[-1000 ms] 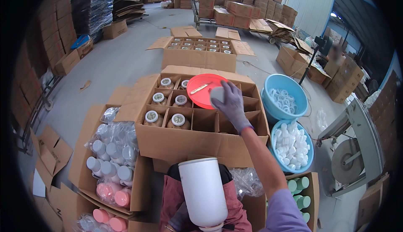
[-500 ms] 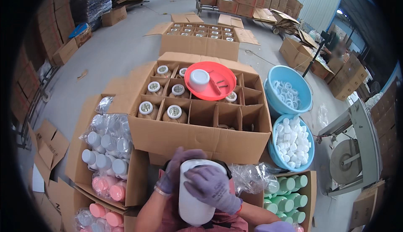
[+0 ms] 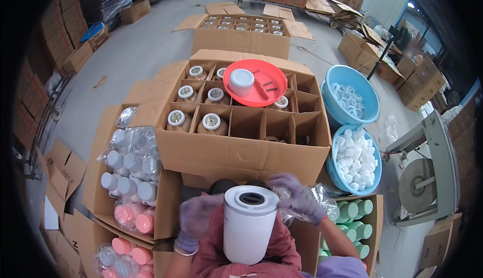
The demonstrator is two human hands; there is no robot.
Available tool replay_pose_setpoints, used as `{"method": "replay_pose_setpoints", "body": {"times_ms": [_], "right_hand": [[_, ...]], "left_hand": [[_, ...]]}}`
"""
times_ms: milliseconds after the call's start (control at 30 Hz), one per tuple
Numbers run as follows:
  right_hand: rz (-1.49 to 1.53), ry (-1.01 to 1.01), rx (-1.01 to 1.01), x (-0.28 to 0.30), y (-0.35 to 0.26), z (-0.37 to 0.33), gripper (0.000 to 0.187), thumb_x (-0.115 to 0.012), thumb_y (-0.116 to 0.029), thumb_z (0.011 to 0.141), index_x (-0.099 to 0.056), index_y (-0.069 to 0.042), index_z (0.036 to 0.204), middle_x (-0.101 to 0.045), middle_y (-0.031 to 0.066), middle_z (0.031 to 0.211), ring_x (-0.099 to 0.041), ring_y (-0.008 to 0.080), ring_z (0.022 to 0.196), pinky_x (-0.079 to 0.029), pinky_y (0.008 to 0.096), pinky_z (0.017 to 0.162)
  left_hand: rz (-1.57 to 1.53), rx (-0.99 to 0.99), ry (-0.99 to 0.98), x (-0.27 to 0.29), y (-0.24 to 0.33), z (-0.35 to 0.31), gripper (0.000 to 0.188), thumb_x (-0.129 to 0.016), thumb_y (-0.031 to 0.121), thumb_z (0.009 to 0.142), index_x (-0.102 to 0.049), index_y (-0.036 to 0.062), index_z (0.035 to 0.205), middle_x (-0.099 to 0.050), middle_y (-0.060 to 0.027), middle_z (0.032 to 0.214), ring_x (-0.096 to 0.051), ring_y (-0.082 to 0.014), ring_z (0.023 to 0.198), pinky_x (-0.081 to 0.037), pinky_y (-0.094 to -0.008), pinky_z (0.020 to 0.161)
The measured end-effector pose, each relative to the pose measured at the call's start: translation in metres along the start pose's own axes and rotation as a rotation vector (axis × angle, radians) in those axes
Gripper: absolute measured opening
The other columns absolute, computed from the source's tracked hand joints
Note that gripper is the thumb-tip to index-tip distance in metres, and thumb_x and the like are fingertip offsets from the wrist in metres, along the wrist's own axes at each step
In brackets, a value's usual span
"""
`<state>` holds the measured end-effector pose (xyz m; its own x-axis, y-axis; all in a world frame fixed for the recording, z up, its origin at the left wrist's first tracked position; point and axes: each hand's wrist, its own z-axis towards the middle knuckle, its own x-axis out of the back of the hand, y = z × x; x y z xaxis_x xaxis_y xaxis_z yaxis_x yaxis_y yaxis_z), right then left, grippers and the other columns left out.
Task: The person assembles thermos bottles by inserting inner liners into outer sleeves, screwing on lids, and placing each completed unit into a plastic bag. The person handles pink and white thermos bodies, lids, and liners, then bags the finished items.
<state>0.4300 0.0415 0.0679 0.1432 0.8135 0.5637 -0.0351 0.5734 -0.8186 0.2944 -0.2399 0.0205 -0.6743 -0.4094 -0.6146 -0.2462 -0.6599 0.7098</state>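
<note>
A white cylindrical container (image 3: pixel 250 232) stands upright on my lap, against red cloth. Its white top (image 3: pixel 235 195) has a dark oval opening in the middle. My left hand (image 3: pixel 200 216), in a purple-grey glove, is just left of the container; motion smears its fingers. Right of the top, my right hand (image 3: pixel 301 197), gloved alike, has its fingers apart and holds nothing; whether a fingertip touches the rim I cannot make out. In front is a divided carton (image 3: pixel 241 152) with several glass jars (image 3: pixel 211 123) in its cells.
A red bowl (image 3: pixel 271 79) with a white cup-shaped piece (image 3: pixel 241 82) rests on the carton. At right are blue basins of white rings (image 3: pixel 349 99) and white caps (image 3: pixel 354 162). Cartons of white and pink bottles (image 3: pixel 132 185) flank me left, green bottles (image 3: pixel 359 225) right.
Both hands have come off the container and moved apart, left and right. The container now stands more upright, its top uncovered. The view has shifted slightly.
</note>
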Motion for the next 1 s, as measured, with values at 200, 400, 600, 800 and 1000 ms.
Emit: {"method": "replay_pose_setpoints", "body": {"times_ms": [200, 400, 600, 800, 1000], "right_hand": [[0.192, -0.14, 0.179, -0.011, -0.024, 0.019, 0.056, -0.08, -0.027, 0.076, -0.063, -0.006, 0.125, -0.058, 0.0152, 0.129, -0.05, 0.0315, 0.128, -0.037, 0.0421, 0.112], [0.299, -0.16, 0.11, -0.007, -0.032, 0.011, 0.059, -0.081, -0.022, 0.075, -0.061, -0.007, 0.129, -0.056, 0.0138, 0.134, -0.05, 0.0294, 0.129, -0.036, 0.0407, 0.113], [0.16, 0.059, -0.115, 0.008, 0.013, -0.013, 0.061, -0.078, -0.025, 0.08, -0.058, -0.006, 0.134, -0.054, 0.0142, 0.137, -0.047, 0.0279, 0.133, -0.036, 0.0404, 0.113], [0.461, 0.166, -0.258, -0.026, -0.023, 0.044, 0.077, -0.021, -0.063, 0.104, -0.055, -0.002, 0.136, -0.067, 0.0133, 0.113, -0.063, 0.0227, 0.107, -0.046, 0.0332, 0.098], [-0.326, 0.265, 0.388, -0.026, -0.059, 0.122, 0.054, -0.064, -0.028, 0.089, -0.052, -0.002, 0.134, -0.054, 0.0212, 0.13, -0.055, 0.04, 0.114, -0.043, 0.0465, 0.1]], "left_hand": [[0.722, 0.154, -0.021, -0.039, 0.006, 0.036, 0.044, -0.041, 0.029, 0.102, -0.062, -0.0035, 0.124, -0.066, -0.0171, 0.122, -0.062, -0.0299, 0.114, -0.043, -0.0372, 0.106], [0.367, 0.214, 0.083, -0.026, 0.005, 0.022, 0.041, -0.046, 0.03, 0.103, -0.064, -0.0008, 0.125, -0.064, -0.0157, 0.13, -0.063, -0.0262, 0.117, -0.044, -0.0433, 0.108], [-0.034, 0.099, 0.193, 0.013, 0.017, -0.007, 0.07, -0.059, 0.048, 0.096, -0.047, -0.0021, 0.143, -0.058, -0.0165, 0.137, -0.056, -0.0291, 0.124, -0.036, -0.0417, 0.112], [0.426, 0.409, -0.138, -0.043, 0.013, 0.066, 0.068, -0.078, 0.033, 0.087, -0.051, -0.0002, 0.14, -0.062, -0.0076, 0.128, -0.059, -0.0173, 0.116, -0.045, -0.031, 0.102], [0.412, 0.18, 0.505, -0.034, 0.017, 0.091, 0.02, -0.067, 0.02, 0.096, -0.07, 0.0002, 0.1, -0.063, 0.0043, 0.085, -0.052, -0.0039, 0.076, -0.044, -0.0219, 0.068]]}}
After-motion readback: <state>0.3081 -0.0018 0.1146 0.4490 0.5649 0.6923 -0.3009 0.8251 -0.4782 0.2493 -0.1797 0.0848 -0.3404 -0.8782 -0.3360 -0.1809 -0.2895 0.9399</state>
